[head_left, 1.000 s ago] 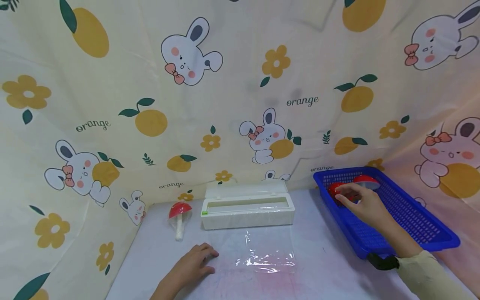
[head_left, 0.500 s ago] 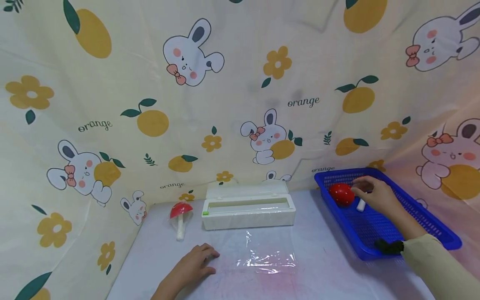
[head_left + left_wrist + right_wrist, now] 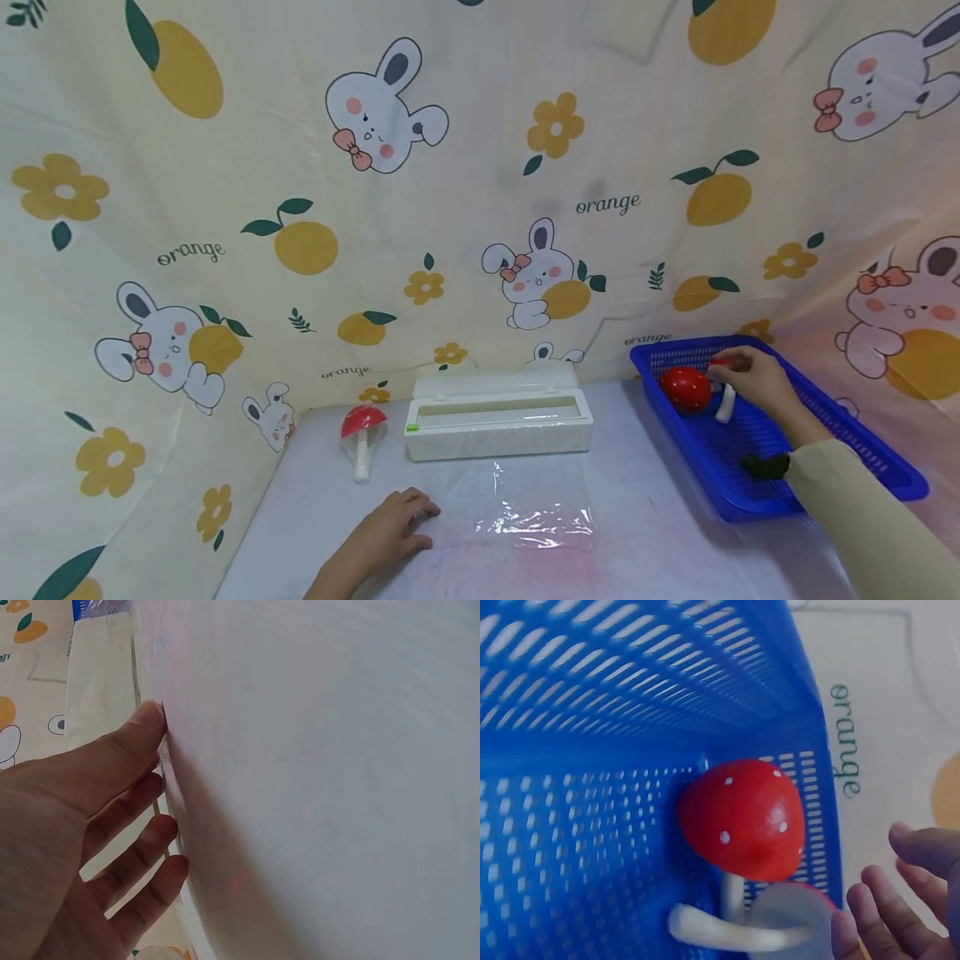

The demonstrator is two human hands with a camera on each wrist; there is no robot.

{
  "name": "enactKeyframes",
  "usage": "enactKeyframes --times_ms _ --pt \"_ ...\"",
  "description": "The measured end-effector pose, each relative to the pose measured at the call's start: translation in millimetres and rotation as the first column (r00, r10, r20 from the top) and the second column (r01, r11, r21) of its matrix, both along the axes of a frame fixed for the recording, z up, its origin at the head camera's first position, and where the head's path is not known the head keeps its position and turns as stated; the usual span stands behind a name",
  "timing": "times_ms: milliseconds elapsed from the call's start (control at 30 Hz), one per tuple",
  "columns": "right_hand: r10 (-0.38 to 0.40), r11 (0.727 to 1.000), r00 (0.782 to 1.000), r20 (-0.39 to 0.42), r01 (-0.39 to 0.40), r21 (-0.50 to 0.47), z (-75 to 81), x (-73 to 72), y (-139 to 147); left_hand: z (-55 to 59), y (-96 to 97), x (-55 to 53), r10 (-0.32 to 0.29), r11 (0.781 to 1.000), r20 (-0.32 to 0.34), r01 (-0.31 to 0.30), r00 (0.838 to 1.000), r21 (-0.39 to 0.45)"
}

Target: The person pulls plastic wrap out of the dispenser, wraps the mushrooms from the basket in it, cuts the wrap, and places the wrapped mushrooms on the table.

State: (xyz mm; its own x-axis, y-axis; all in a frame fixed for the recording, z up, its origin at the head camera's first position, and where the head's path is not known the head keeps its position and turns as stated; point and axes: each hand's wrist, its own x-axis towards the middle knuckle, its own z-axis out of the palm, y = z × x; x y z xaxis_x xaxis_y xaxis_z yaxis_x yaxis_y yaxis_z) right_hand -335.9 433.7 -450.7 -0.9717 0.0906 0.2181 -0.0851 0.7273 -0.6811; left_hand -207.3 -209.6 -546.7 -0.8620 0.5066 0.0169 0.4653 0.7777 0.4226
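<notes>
My left hand (image 3: 390,527) rests on the table with relaxed fingers, beside the left edge of a clear plastic film (image 3: 525,500). In the left wrist view, the left thumb and fingers (image 3: 142,847) are spread apart. My right hand (image 3: 757,379) is over the blue basket (image 3: 840,433), fingers loosely bent, at the cap of a white-stemmed toy mushroom (image 3: 725,403). In the right wrist view, the lower fingers overlap that pale-bottomed cap (image 3: 780,934), and nothing shows between thumb and index. A red toy mushroom with white dots (image 3: 742,817) lies beside it.
A white film dispenser box (image 3: 498,437) with its lid raised stands at the table's back, film stretching forward from it. Left of it lies a red-capped mushroom in clear wrap (image 3: 362,442). A dark object (image 3: 765,467) shows by my right sleeve. Printed cloth (image 3: 450,208) hangs behind.
My right hand has moved right inside the basket, from the dotted mushroom to the white-stemmed one, uncovering the dotted cap. My left hand has stayed in place.
</notes>
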Motion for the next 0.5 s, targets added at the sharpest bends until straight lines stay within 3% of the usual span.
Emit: enactKeyframes --times_ms 167,300,500 --pt "-0.117 0.986 0.993 0.014 0.118 -0.115 -16.6 -14.7 7 2.7 -0.5 0.3 0.002 1.0 0.002 -0.002 1.0 0.003" --pt "-0.21 0.97 0.977 0.038 0.213 -0.121 -25.4 -18.8 8 3.2 0.0 0.2 0.008 1.0 0.018 -0.008 1.0 0.012" --pt "-0.298 0.938 0.945 0.138 0.316 -0.142 -32.6 -17.6 9 1.1 0.1 -0.4 0.016 1.0 0.027 -0.016 1.0 0.011"
